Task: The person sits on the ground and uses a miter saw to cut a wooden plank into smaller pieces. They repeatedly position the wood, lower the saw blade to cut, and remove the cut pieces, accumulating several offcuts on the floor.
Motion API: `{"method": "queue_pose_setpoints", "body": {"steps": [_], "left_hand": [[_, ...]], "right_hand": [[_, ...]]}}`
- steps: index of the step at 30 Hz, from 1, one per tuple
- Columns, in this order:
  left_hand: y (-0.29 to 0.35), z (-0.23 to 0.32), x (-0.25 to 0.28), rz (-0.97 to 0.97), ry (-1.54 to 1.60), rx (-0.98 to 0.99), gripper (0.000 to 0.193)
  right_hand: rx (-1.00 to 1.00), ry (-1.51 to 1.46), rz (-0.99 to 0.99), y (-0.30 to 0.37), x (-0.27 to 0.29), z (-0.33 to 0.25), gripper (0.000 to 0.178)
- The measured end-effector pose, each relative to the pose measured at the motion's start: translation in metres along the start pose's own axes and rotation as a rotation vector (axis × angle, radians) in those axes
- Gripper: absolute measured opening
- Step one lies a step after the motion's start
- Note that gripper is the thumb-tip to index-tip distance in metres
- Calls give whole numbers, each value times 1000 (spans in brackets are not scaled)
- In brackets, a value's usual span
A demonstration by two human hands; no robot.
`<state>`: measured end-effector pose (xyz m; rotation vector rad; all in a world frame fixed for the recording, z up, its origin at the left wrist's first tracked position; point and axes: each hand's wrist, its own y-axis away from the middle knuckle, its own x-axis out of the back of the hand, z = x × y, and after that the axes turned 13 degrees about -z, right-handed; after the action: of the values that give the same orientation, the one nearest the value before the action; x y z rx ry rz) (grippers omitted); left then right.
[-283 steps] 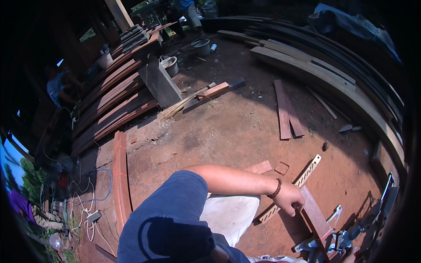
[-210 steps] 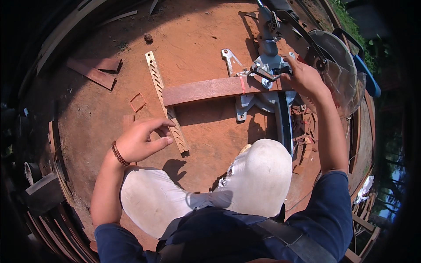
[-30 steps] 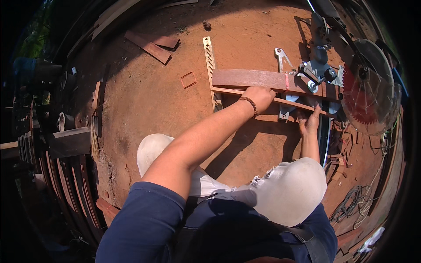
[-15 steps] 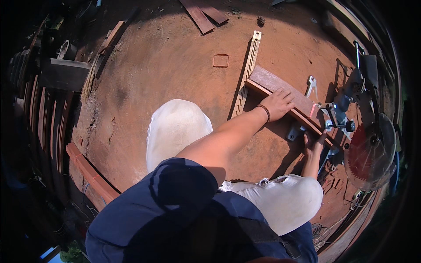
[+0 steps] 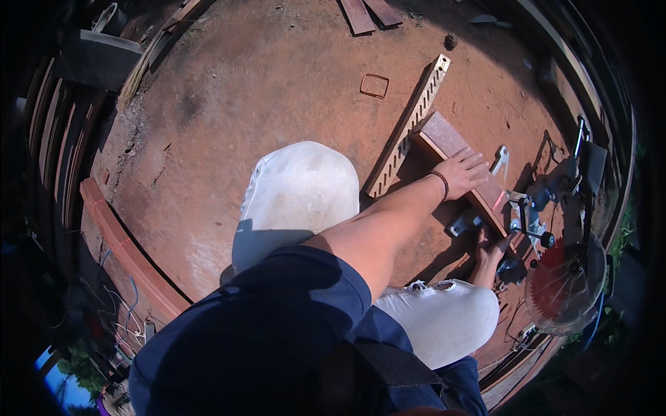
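Note:
A reddish-brown plank (image 5: 444,136), seemingly with a second board beneath it, lies slantwise, its far-left end on a slotted pale metal bar (image 5: 411,125). My left hand (image 5: 463,171), with a beaded bracelet at the wrist, rests on the plank's top with fingers stretched flat. Low at the plank's near edge is my right hand (image 5: 491,251), thumb and forefinger apart against its side. Just beyond that hand are a clamp with a black knob (image 5: 547,240) and a saw with a red circular blade (image 5: 553,270) behind a clear guard. Part of the right hand is hidden.
Two loose boards (image 5: 358,15) lie at the far edge. A thin rectangular frame (image 5: 374,86) is on the reddish ground. Long timber (image 5: 125,239) runs along the left, near cables. My white-clad knees (image 5: 305,173) come close to the work.
The whole view has shifted and turned somewhat. My left hand stays on the plank, its fingers flatter and more spread. My right hand remains by the plank's near edge.

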<state>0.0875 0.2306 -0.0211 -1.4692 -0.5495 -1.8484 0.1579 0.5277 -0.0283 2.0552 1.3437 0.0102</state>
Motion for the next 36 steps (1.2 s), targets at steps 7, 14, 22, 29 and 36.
{"method": "queue_pose_setpoints", "body": {"steps": [7, 14, 22, 29, 36], "left_hand": [[-3, -2, 0, -57, -46, -12, 49], [-4, -1, 5, -61, -24, -47, 48], [-2, -3, 11, -117, -10, -51, 47], [3, -9, 14, -120, -14, -54, 48], [-1, -2, 24, -166, -49, -86, 52]], "right_hand": [[27, 63, 7, 3, -6, -1, 78], [26, 24, 31, 1, 1, -1, 75], [-19, 53, 47, 4, -10, -2, 72], [5, 55, 53, 4, -17, 4, 74], [-37, 45, 209, 22, -22, 0, 73]]}}
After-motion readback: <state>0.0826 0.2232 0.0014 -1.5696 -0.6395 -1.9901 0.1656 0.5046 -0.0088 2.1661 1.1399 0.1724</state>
